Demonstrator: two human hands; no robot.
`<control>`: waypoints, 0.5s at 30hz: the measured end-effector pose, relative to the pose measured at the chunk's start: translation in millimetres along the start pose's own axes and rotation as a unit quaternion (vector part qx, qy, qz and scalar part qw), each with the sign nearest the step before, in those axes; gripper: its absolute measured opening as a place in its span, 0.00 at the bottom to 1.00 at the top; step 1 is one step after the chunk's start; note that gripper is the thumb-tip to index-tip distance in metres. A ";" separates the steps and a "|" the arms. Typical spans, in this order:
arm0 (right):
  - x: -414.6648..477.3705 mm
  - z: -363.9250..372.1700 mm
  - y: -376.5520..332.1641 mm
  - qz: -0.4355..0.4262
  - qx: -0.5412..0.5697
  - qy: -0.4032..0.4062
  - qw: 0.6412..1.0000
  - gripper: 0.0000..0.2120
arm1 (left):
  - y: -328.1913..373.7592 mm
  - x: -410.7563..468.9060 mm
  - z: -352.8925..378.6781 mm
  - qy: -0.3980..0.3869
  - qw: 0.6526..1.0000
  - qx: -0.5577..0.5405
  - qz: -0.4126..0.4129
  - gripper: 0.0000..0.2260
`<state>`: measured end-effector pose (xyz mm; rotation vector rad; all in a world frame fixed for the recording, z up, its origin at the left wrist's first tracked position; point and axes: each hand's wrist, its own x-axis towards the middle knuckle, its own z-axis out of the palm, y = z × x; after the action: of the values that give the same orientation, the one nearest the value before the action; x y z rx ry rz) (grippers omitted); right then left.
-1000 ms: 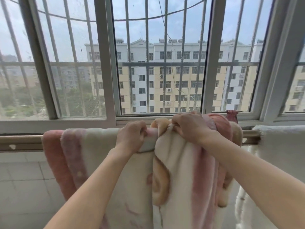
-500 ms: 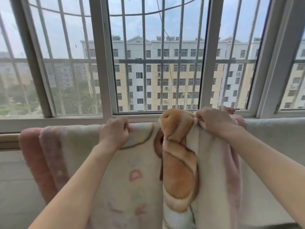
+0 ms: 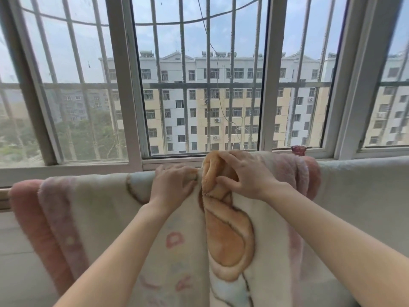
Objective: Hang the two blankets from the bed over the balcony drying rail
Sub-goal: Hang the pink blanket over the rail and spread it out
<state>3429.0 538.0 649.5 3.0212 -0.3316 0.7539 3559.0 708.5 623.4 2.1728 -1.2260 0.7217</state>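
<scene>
- Brought closer, left hand [image 3: 174, 185] and right hand [image 3: 245, 173] are clenched on the plush cream-and-pink blanket [image 3: 99, 218] (spreading step).
- Next, the fold [image 3: 221, 229] between grips must be flattened.

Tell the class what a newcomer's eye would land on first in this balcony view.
A pastel blanket fills the lower middle, draped over the rail, with the left hand and right hand gripping its bunched top. Behind the bars, a cream-and-white building fills the centre.
</scene>
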 end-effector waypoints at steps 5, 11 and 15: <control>6.3 -0.9 -15.4 0.002 -0.026 0.044 0.999 0.15 | -0.6 1.3 1.3 0.039 0.999 0.007 0.002 0.03; 4.8 -0.5 -15.0 0.047 -0.063 0.069 0.995 0.10 | -7.5 0.1 -0.8 0.068 0.997 0.025 -0.001 0.04; 4.9 -0.9 -13.7 0.064 -0.072 0.078 0.992 0.08 | -18.1 -0.4 -7.2 0.065 0.997 0.036 -0.017 0.05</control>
<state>3435.6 550.5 653.2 2.8073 -0.5548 0.9248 3573.4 721.6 624.8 2.1618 -1.1101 0.8905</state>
